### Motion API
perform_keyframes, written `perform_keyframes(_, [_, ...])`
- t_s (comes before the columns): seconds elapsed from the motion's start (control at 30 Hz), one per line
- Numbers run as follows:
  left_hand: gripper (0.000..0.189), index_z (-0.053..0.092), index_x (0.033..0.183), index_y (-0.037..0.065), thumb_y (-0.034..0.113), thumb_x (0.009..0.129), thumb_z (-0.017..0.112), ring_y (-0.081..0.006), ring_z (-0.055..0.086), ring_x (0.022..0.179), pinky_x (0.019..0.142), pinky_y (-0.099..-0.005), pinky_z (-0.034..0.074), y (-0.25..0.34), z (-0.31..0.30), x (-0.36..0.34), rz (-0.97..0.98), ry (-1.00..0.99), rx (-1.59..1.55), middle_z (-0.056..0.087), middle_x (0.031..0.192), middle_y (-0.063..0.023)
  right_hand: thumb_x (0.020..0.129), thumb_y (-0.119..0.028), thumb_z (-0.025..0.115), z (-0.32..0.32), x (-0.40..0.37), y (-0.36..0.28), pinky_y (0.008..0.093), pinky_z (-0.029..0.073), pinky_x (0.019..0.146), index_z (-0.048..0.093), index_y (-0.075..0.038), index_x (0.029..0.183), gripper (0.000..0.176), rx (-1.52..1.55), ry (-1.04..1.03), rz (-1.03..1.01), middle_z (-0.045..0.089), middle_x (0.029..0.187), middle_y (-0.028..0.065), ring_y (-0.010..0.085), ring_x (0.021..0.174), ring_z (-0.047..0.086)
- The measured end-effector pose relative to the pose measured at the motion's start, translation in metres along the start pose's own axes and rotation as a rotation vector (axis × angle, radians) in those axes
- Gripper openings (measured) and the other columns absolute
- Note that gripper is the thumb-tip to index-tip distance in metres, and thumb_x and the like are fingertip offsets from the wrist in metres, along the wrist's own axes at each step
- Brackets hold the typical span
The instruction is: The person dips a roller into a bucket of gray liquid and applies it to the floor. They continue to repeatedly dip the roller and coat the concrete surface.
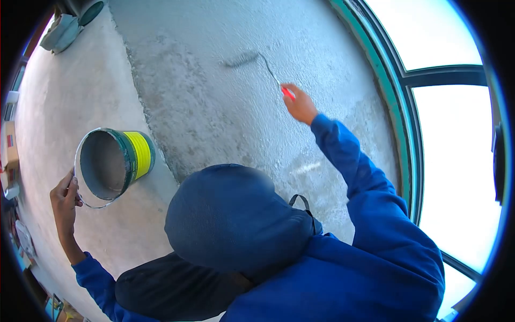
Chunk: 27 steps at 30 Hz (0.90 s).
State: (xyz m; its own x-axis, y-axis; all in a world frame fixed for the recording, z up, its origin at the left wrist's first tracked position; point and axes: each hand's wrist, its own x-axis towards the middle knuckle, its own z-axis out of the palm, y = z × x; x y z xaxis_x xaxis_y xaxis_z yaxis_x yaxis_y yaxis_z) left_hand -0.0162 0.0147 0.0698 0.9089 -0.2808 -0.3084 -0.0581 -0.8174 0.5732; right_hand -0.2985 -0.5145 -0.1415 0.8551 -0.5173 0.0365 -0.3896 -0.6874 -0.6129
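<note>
Here, the right hand point(298, 104) grips the roller point(242, 58) while the left hand point(65, 203) grasps the bail point(100, 207) of the bucket point(140, 154).

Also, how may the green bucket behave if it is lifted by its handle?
The green bucket will probably swing or tilt, since the left hand holds only its thin handle. Its wall should stay stiff, as the rim looks evenly round. Its weight is hard to judge; the fill is unclear.
</note>
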Motion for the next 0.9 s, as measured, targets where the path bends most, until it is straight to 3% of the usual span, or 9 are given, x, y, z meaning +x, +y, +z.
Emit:
perform_keyframes(0.33, [0.035, 0.058, 0.124, 0.004, 0.019, 0.092, 0.052, -0.0067, 0.049, 0.053, 0.047, -0.0211, 0.043, -0.011, 0.000, 0.007, -0.001, 0.027, 0.030, 0.048, 0.066, 0.0004, 0.090, -0.017, 0.052, -0.100, -0.267, -0.013, 0.0411, 0.045, 0.091, 0.050, -0.013, 0.127, 0.037, -0.020, -0.208, 0.519, 0.060, 0.114, 0.0188, 0.0381, 0.107, 0.057])
perform_keyframes(0.47, [0.038, 0.057, 0.125, 0.005, 0.022, 0.091, 0.053, -0.0062, 0.048, 0.054, 0.048, -0.0205, 0.043, -0.015, -0.002, 0.008, 0.003, -0.007, 0.013, 0.048, 0.066, 0.0009, 0.090, -0.018, 0.054, -0.128, -0.303, -0.016, 0.0382, 0.043, 0.094, 0.051, -0.014, 0.127, 0.037, 0.000, -0.235, 0.691, 0.060, 0.117, 0.0180, 0.0355, 0.112, 0.055])
perform_keyframes(0.5, [0.038, 0.057, 0.125, 0.005, 0.022, 0.091, 0.053, -0.0061, 0.048, 0.054, 0.048, -0.0205, 0.043, -0.014, -0.002, 0.007, 0.001, -0.005, 0.015, 0.048, 0.066, 0.0009, 0.090, -0.019, 0.053, -0.124, -0.300, -0.007, 0.0386, 0.044, 0.092, 0.051, -0.014, 0.126, 0.036, -0.026, -0.187, 0.577, 0.061, 0.115, 0.0186, 0.0359, 0.110, 0.057])
perform_keyframes(0.6, [0.038, 0.057, 0.125, 0.004, 0.022, 0.091, 0.052, -0.0061, 0.048, 0.054, 0.048, -0.0204, 0.043, -0.012, -0.002, 0.007, 0.015, -0.007, 0.025, 0.048, 0.066, 0.0010, 0.090, -0.020, 0.053, -0.102, -0.255, 0.010, 0.0400, 0.046, 0.088, 0.052, -0.013, 0.124, 0.035, -0.014, -0.132, 0.522, 0.062, 0.110, 0.0196, 0.0377, 0.105, 0.058])
perform_keyframes(0.8, [0.036, 0.058, 0.122, 0.001, 0.018, 0.091, 0.052, -0.0068, 0.046, 0.051, 0.047, -0.0214, 0.042, 0.001, 0.001, 0.001, 0.022, -0.002, 0.014, 0.050, 0.061, -0.0010, 0.087, -0.021, 0.053, -0.031, -0.059, 0.046, 0.0426, 0.048, 0.083, 0.056, -0.013, 0.118, 0.032, -0.032, 0.074, 0.053, 0.062, 0.105, 0.0198, 0.0403, 0.099, 0.059])
perform_keyframes(0.87, [0.036, 0.058, 0.122, 0.002, 0.019, 0.091, 0.052, -0.0066, 0.046, 0.051, 0.047, -0.0214, 0.042, 0.001, 0.001, -0.001, 0.016, -0.004, 0.011, 0.049, 0.060, -0.0006, 0.084, -0.022, 0.054, -0.018, 0.012, 0.045, 0.0435, 0.048, 0.084, 0.058, -0.014, 0.116, 0.033, -0.073, 0.058, 0.031, 0.062, 0.105, 0.0206, 0.0403, 0.096, 0.059])
perform_keyframes(0.9, [0.037, 0.058, 0.123, 0.002, 0.019, 0.091, 0.052, -0.0064, 0.046, 0.051, 0.048, -0.0214, 0.042, 0.001, 0.001, -0.001, 0.013, -0.002, 0.006, 0.049, 0.060, -0.0001, 0.084, -0.023, 0.055, -0.016, 0.046, 0.038, 0.0435, 0.048, 0.084, 0.058, -0.015, 0.116, 0.033, -0.093, 0.016, 0.112, 0.062, 0.105, 0.0206, 0.0401, 0.097, 0.059])
